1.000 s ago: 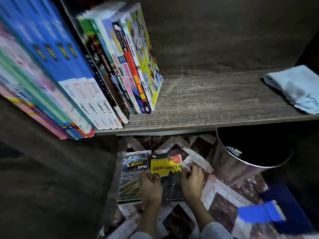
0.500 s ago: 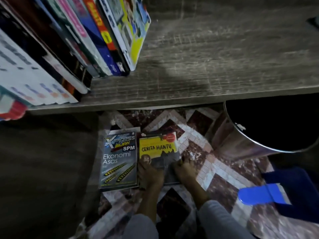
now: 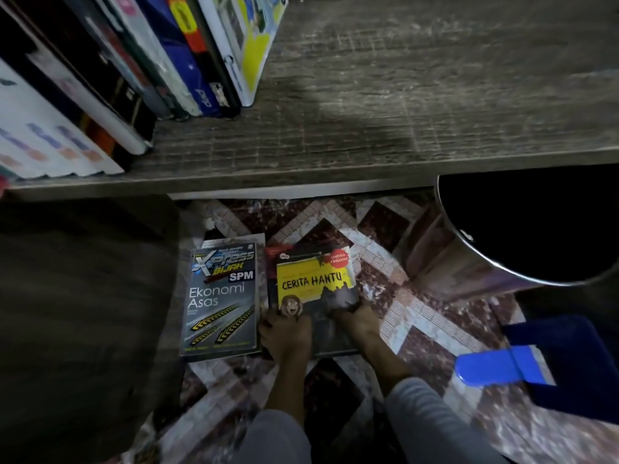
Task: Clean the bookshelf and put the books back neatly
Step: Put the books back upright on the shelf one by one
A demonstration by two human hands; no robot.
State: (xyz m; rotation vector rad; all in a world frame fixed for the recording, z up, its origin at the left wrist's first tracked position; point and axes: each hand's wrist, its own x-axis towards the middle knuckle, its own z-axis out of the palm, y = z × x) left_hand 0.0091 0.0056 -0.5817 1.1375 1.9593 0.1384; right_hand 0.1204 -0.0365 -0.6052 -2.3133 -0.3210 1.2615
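Note:
On the patterned floor below the wooden shelf (image 3: 385,105) lies a dark book with a yellow "Cerita Hantu" cover (image 3: 315,283), stacked on other books. My left hand (image 3: 288,333) grips its lower left edge. My right hand (image 3: 356,321) grips its lower right edge. Beside it on the left lies a grey "Ekonomi Asas" book (image 3: 221,296), flat on the floor. A row of upright books (image 3: 140,61) leans at the shelf's left end.
A round metal bin (image 3: 469,259) with a dark inside stands on the right, under the shelf edge. A blue dustpan (image 3: 509,363) lies at the right. The dark wooden side panel (image 3: 83,313) of the bookshelf fills the left.
The view has tilted down and closer, so the light blue cloth on the shelf has left the frame. Both hands have slid from the book's upper part down to its lower edge.

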